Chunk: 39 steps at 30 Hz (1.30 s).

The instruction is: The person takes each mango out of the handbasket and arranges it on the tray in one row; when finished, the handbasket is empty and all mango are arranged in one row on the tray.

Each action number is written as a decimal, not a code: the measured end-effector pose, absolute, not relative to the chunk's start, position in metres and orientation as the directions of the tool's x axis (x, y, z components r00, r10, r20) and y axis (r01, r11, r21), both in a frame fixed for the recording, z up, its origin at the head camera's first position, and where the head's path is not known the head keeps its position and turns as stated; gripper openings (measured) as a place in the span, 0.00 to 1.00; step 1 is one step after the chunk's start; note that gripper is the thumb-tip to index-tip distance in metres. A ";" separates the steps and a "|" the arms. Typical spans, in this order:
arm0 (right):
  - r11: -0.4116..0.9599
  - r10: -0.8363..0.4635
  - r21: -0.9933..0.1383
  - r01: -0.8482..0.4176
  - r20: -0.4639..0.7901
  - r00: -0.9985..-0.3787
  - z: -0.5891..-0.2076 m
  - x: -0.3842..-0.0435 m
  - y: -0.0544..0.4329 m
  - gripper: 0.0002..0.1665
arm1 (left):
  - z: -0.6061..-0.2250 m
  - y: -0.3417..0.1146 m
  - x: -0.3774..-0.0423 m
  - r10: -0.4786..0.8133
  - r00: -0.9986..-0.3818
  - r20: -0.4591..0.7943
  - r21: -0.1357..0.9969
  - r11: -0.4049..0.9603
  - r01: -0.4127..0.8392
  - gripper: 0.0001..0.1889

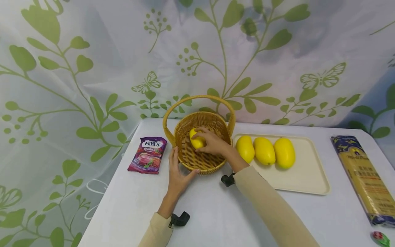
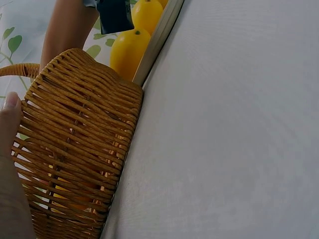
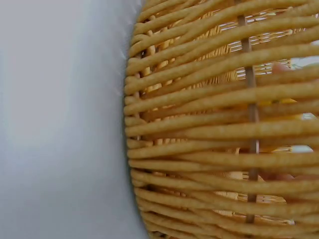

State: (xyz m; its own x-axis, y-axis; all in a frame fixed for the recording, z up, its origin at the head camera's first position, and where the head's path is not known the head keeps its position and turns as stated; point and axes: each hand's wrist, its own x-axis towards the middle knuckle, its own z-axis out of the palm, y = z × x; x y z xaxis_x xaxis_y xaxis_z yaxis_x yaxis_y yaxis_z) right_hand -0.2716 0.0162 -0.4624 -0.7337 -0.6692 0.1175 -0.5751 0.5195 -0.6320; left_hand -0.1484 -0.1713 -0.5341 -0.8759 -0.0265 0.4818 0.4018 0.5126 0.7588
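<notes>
A round wicker basket point(image 1: 197, 164) with a tall hoop handle point(image 1: 199, 97) stands on the white table. Inside it, my right hand point(image 1: 213, 142) holds a yellow mango point(image 1: 196, 138) with thumb and fingers around it. My left hand point(image 1: 179, 175) rests against the basket's near left side, thumb and fingers spread along the rim. In the left wrist view the left thumb point(image 2: 11, 117) lies at the rim of the basket point(image 2: 79, 134). The basket's woven wall point(image 3: 214, 119) fills much of the right wrist view, and yellow shows faintly through its gaps.
Right of the basket, a cream tray point(image 1: 302, 178) carries three yellow mangoes point(image 1: 264, 151) in a row. A purple candy bag point(image 1: 147, 155) lies to the left. A long pasta packet point(image 1: 364, 178) and a small wrapped candy point(image 1: 381, 237) lie at the far right.
</notes>
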 end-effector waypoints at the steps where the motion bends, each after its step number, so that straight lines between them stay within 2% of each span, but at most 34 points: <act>1: 0.516 -0.671 -0.631 -0.579 0.123 -0.731 -0.462 -0.271 0.016 0.29 | -0.534 -0.171 -0.148 -0.027 -0.875 0.484 0.759 0.511 0.404 0.60; 13: 0.511 -0.640 -0.639 -0.575 0.163 -0.750 -0.454 -0.263 0.027 0.28 | -0.533 -0.170 -0.147 -0.027 -0.880 0.474 0.766 0.506 0.397 0.59; 27: 0.469 -0.635 -0.583 -0.663 0.299 -0.712 -0.434 -0.243 0.043 0.27 | -0.535 -0.171 -0.147 -0.032 -0.875 0.482 0.762 0.509 0.401 0.59; 39: 0.472 -0.626 -0.548 -0.691 0.344 -0.700 -0.427 -0.229 0.058 0.27 | -0.534 -0.170 -0.147 -0.031 -0.880 0.474 0.769 0.500 0.397 0.59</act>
State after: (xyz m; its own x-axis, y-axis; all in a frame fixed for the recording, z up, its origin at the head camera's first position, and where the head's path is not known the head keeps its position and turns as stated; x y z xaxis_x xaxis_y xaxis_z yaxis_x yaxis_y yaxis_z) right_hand -0.2290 0.0581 -0.4272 -0.7004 -0.6255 0.3438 -0.6906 0.4721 -0.5479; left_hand -0.1474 -0.1704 -0.5341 -0.8798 -0.0312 0.4744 0.3971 0.5003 0.7694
